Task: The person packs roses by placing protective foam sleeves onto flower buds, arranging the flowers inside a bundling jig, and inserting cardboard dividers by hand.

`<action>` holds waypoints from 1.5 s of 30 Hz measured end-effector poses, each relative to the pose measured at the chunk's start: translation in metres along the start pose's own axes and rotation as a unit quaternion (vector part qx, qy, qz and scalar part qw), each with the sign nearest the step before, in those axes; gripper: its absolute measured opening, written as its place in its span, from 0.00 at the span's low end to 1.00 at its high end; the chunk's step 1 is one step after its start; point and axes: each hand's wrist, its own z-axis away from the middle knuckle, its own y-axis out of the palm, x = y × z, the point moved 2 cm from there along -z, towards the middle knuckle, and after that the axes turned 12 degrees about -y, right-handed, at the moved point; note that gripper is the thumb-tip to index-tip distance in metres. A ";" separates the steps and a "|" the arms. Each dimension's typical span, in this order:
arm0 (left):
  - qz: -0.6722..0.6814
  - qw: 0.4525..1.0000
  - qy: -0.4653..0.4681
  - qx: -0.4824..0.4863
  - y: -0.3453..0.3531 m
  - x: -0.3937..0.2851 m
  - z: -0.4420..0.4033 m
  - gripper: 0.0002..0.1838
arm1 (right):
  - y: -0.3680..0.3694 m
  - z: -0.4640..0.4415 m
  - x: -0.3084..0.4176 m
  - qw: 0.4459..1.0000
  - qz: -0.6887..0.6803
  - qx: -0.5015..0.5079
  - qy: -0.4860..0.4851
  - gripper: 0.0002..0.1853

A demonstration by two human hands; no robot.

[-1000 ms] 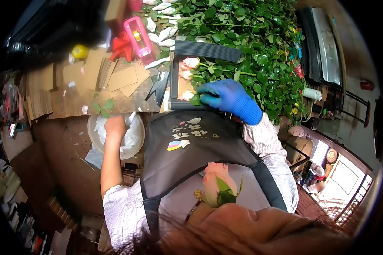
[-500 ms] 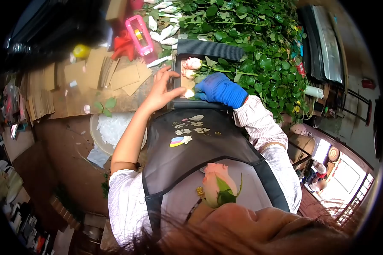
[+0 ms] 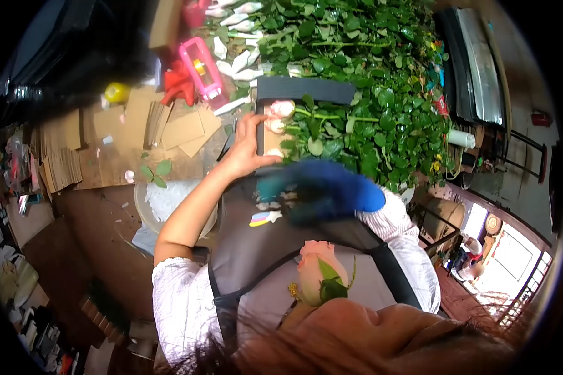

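My bare left hand (image 3: 244, 150) rests at the left edge of a dark ridged frame (image 3: 306, 91), fingers apart. Its fingertips and thumb are near several pale pink roses (image 3: 283, 109), whose heads lie over brown cardboard (image 3: 271, 141) inside the frame. Green stems (image 3: 322, 116) run from the heads to the right. My right hand (image 3: 334, 187), in a blue glove with a teal-green palm, is in front of my dark apron (image 3: 244, 237), below the frame. Motion smears its fingers, so whether it holds anything is unclear.
A thick pile of leafy stems (image 3: 381, 94) covers the table's right side. White-wrapped blooms (image 3: 241, 62), a pink tape dispenser (image 3: 201, 69), cardboard pieces (image 3: 184, 130) and a yellow roll (image 3: 116, 93) lie left. A bin of white scraps (image 3: 162, 203) stands below the table edge.
My gloved right hand has left the roses and moved down toward my apron, now blurred. My left hand stays by the frame's left edge. The view has shifted slightly.
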 end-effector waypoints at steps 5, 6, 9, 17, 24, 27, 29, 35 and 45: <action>-0.001 1.000 -0.002 -0.005 -0.001 -0.003 0.000 0.56 | 0.013 -0.013 0.040 0.912 -0.363 0.054 -0.183 0.34; -0.001 1.000 -0.003 -0.005 -0.002 -0.006 0.001 0.56 | 0.018 -0.011 0.040 0.889 -0.393 0.052 -0.230 0.34; 0.017 1.000 -0.012 -0.002 -0.001 -0.001 0.000 0.57 | 0.026 0.001 0.036 0.887 -0.438 0.049 -0.137 0.33; 0.000 1.000 -0.010 -0.009 0.000 0.001 -0.002 0.58 | 0.024 0.001 0.065 0.886 -0.435 -0.113 -0.113 0.22; -0.007 1.000 0.009 -0.012 0.000 0.002 -0.004 0.59 | -0.029 0.001 0.009 0.964 0.165 -0.202 0.048 0.22; -0.004 1.000 -0.016 0.004 -0.002 -0.002 -0.004 0.59 | -0.023 0.011 -0.044 0.913 0.358 -0.082 0.178 0.24; -0.026 1.000 -0.005 -0.014 -0.001 -0.001 -0.003 0.59 | -0.012 0.015 -0.067 0.869 0.436 -0.006 0.233 0.21; -0.020 1.000 -0.002 -0.019 0.000 0.000 -0.003 0.58 | 0.016 -0.002 -0.098 0.797 0.512 0.080 0.310 0.16; -0.005 1.000 -0.005 -0.014 -0.001 0.000 -0.004 0.57 | 0.009 0.003 -0.105 0.841 0.449 0.046 0.297 0.18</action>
